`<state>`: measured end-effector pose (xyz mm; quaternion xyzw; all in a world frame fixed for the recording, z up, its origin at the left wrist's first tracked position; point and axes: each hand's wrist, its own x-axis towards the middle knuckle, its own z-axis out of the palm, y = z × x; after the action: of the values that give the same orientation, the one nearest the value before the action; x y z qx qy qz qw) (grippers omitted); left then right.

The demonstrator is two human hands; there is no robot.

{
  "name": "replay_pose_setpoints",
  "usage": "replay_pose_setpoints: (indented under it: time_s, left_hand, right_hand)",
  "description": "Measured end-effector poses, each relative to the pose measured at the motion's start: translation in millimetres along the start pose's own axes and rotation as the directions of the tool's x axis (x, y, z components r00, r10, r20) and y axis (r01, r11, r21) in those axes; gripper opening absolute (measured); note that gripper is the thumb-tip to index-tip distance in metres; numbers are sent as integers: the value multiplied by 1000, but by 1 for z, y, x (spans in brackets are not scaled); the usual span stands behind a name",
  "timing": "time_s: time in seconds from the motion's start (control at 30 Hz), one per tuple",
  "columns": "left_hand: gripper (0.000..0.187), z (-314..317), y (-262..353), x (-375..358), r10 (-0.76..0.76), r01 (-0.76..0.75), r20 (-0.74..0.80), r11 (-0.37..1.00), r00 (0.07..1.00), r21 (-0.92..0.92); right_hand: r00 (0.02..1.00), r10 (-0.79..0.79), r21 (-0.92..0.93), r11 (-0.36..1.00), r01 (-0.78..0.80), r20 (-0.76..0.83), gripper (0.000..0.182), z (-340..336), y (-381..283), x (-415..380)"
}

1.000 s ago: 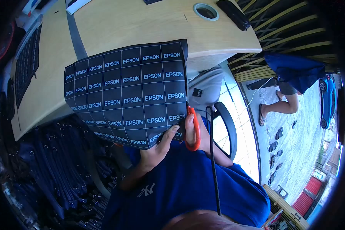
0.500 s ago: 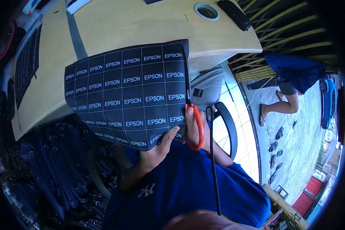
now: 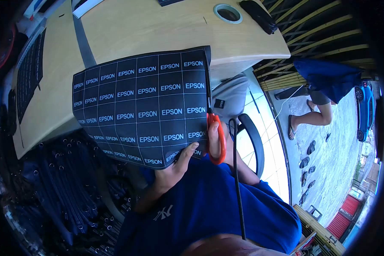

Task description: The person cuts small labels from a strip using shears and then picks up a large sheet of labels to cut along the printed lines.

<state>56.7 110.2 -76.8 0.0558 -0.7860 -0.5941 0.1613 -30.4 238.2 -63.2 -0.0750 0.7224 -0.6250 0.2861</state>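
Note:
A dark sheet printed with rows of EPSON labels [image 3: 136,102] lies partly on the wooden table and hangs over its front edge. At the sheet's lower edge my left hand [image 3: 177,164] grips it, thumb on top and the other fingers hidden beneath. My right hand [image 3: 217,138] is closed round the orange-handled scissors [image 3: 219,155], at the sheet's right edge. The dark blades point up along that edge and are mostly hidden by the sheet.
The wooden table [image 3: 149,25] has a round cable hole [image 3: 228,13] and a black pouch [image 3: 258,16]. Dark straps with metal rings [image 3: 68,183] hang below left. A chair armrest [image 3: 252,143] is at the right. Farther right, a person's bare leg [image 3: 313,117] shows.
The orange scissor handles have drawn closer together in my right hand. The sheet and my left hand are almost unmoved; the view has shifted slightly.

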Motion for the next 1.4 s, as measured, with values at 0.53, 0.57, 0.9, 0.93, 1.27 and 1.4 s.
replay_pose_setpoints:
  time_s: [0.53, 0.57, 0.9, 0.93, 1.27, 1.4]
  left_hand:
    - [23, -1, 3, 6, -1, -11, -61, 980, 998, -201]
    - [23, -1, 4, 7, -2, -10, -59, 978, 998, -207]
    - [24, -5, 3, 5, 7, -8, -6, 987, 1000, -159]
    - [26, -6, 3, 6, 28, -26, 11, 990, 1000, -140]
    - [32, -10, -12, -11, -63, 39, 131, 982, 989, 182]
    - [32, -11, -7, -8, -124, 103, 142, 984, 982, 144]
  right_hand:
    - [994, 97, -89, 991, -102, -50, 63, 2, -10, 4]
    - [996, 84, -84, 993, -87, -35, 61, 1, -8, 4]
    - [996, -79, -13, 997, 80, 52, 56, -3, 8, 5]
    - [996, -79, -12, 997, 80, 52, 56, -4, 8, 6]
    - [978, -210, -57, 976, 209, -5, 64, -8, 9, 11]
    - [973, -229, -94, 970, 226, -31, 60, -7, 8, 13]
